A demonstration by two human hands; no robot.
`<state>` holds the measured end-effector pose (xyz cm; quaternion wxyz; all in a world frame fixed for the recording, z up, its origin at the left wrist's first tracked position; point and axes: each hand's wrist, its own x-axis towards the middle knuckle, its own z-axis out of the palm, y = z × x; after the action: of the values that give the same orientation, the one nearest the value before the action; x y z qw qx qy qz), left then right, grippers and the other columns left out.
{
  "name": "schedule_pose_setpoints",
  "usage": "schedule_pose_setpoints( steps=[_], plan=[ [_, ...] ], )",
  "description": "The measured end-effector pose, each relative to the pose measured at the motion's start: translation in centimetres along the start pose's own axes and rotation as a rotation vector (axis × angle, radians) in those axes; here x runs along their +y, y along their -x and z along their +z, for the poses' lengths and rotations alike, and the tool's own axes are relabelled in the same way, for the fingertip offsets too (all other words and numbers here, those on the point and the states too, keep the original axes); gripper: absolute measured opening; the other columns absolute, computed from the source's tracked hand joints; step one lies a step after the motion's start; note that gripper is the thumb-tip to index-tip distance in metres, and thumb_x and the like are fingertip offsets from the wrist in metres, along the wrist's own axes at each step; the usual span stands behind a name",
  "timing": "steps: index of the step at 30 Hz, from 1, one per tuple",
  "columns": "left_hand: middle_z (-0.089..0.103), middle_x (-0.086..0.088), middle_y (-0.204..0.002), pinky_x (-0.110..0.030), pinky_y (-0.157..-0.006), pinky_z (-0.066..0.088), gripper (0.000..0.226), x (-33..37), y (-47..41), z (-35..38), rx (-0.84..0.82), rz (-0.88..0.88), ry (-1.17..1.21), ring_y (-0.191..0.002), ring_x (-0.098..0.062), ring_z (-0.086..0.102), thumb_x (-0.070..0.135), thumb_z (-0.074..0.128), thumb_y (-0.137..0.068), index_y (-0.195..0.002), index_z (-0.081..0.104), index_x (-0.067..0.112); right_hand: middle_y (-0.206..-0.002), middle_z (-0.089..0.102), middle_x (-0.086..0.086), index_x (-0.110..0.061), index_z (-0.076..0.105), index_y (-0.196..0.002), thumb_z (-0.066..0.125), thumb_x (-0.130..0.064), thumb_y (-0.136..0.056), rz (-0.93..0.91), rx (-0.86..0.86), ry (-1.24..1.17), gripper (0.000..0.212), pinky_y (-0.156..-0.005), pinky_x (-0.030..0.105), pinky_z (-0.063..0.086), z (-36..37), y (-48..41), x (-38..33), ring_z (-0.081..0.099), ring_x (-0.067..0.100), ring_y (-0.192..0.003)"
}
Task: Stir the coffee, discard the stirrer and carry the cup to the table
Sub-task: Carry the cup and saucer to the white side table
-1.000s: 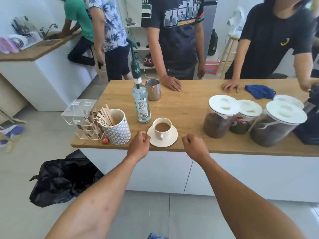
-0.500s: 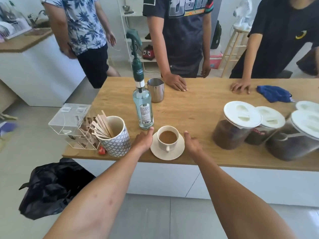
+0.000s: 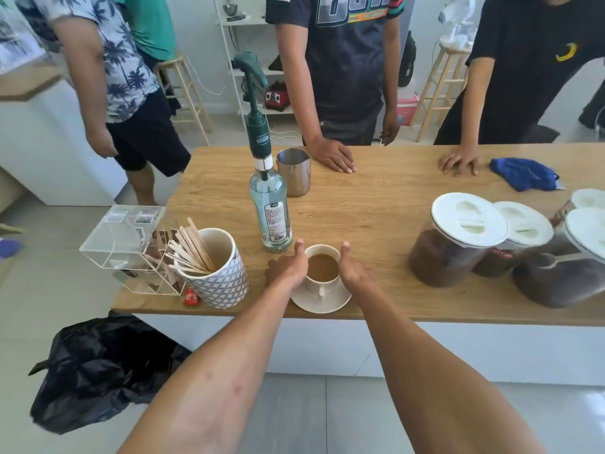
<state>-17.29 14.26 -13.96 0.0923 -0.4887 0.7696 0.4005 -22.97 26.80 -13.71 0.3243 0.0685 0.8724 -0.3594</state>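
Observation:
A white coffee cup (image 3: 322, 257) full of light-brown coffee stands on a white saucer (image 3: 322, 303) near the front edge of the wooden counter (image 3: 376, 204), handle toward me. My left hand (image 3: 286, 267) holds the cup's left side with its thumb along the rim. My right hand (image 3: 353, 270) holds the right side the same way. The fingers of both hands curl down beside the cup and are mostly hidden. No stirrer is in the cup. Wooden stirrers (image 3: 193, 249) stand in a patterned mug (image 3: 226, 285) to the left.
A pump-top syrup bottle (image 3: 270, 217) stands just behind the cup, a steel pitcher (image 3: 294, 172) beyond it. Three lidded coffee jars (image 3: 458, 244) sit right, an acrylic sachet box (image 3: 127, 247) left. A black bag (image 3: 98, 365) lies on the floor. Three people stand across the counter, two with hands (image 3: 334, 157) on it.
Both hands moved forward from the counter's front edge and closed in on either side of the cup. The camera came closer to the counter.

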Motion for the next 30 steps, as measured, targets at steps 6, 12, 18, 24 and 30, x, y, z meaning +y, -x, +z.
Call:
schedule_pose_setpoints(
  steps=[6,12,18,24,30],
  plan=[
    [0.04,-0.022,-0.147,-0.044,-0.111,0.032,0.088,0.1,-0.1,0.7,0.007,0.006,-0.111,-0.135,-0.037,0.036,0.071,0.019,-0.093,-0.137,0.051,0.001,-0.153,0.029,0.025,0.003,0.043,-0.14,0.011,-0.069,-0.092,0.081,0.072,0.002,0.091,-0.115,0.047,0.017,1.2,-0.1,0.0,0.018,0.037,-0.144],
    [0.047,-0.021,-0.141,-0.043,-0.108,0.034,0.087,0.2,0.4,1.7,-0.027,0.027,-0.166,-0.131,-0.035,0.04,0.071,0.018,-0.092,-0.133,0.054,0.004,-0.152,0.029,0.024,0.0,0.044,-0.139,0.009,-0.071,-0.09,0.13,0.105,0.027,0.094,-0.111,0.046,0.023,0.8,0.1,1.3,0.027,0.04,-0.138],
    [0.045,-0.023,-0.142,-0.037,-0.1,0.038,0.085,1.4,2.9,3.3,-0.072,0.087,-0.163,-0.128,-0.035,0.045,0.069,0.022,-0.094,-0.134,0.052,0.001,-0.15,0.029,0.023,0.0,0.039,-0.143,0.011,-0.069,-0.091,0.12,0.152,-0.107,0.091,-0.109,0.045,0.027,-1.2,1.4,3.9,0.027,0.038,-0.138],
    [0.047,-0.021,-0.141,-0.036,-0.093,0.042,0.089,3.2,6.7,6.7,-0.145,0.174,-0.171,-0.119,-0.036,0.054,0.074,0.022,-0.09,-0.13,0.058,0.003,-0.145,0.036,0.027,0.003,0.043,-0.14,0.016,-0.07,-0.09,0.164,0.251,-0.247,0.092,-0.11,0.045,0.028,-4.9,2.9,8.1,0.032,0.037,-0.136],
    [0.058,-0.019,-0.134,-0.034,-0.092,0.042,0.082,5.2,12.2,11.6,-0.23,0.302,-0.215,-0.12,-0.034,0.056,0.068,0.025,-0.094,-0.125,0.061,0.002,-0.138,0.049,0.021,-0.002,0.051,-0.134,0.022,-0.073,-0.086,0.183,0.357,-0.419,0.091,-0.105,0.047,0.038,-9.5,5.1,14.4,0.047,0.039,-0.125]
  ],
)
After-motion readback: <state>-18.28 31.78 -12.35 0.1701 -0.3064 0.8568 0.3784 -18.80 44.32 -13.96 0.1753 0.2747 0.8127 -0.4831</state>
